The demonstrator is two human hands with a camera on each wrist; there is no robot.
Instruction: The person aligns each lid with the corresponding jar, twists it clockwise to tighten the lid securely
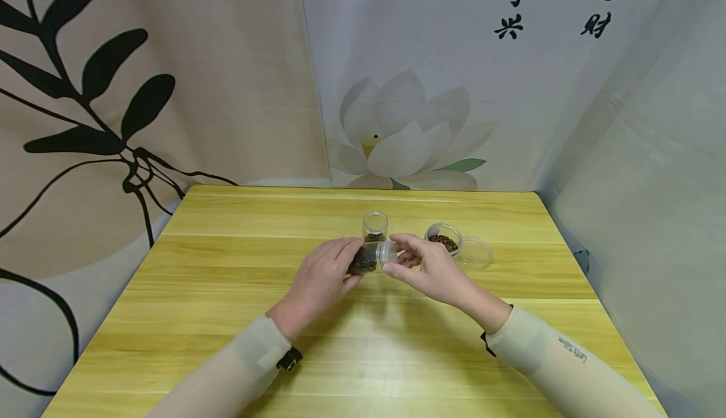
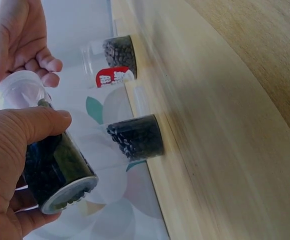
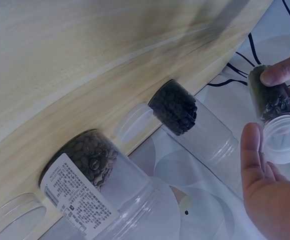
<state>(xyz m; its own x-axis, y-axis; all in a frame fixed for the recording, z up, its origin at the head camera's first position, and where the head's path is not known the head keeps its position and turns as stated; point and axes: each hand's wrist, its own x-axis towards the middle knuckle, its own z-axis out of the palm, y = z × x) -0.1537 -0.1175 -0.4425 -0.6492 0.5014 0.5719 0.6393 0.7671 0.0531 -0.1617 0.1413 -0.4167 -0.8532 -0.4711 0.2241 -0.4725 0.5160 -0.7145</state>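
My left hand (image 1: 320, 274) grips a small clear jar (image 2: 60, 162) with dark contents, tilted above the table. A translucent lid (image 3: 284, 139) covers its end, which points toward my right hand (image 1: 433, 273). The right hand's fingers (image 3: 252, 150) are loosely bent beside this lid; whether they touch it is hard to tell. Behind the held jar stands another clear jar (image 3: 175, 107), lidless and partly filled with dark beans. To the right is a wider open jar (image 1: 443, 239) of brown beans, with a printed label (image 3: 77, 200) on its side.
One clear lid (image 1: 475, 253) lies on the table right of the wide jar. Another translucent lid (image 3: 134, 123) is beside the lidless small jar. The wooden table (image 1: 255, 216) ends at a curtain (image 1: 255, 90) with printed leaves and a lotus.
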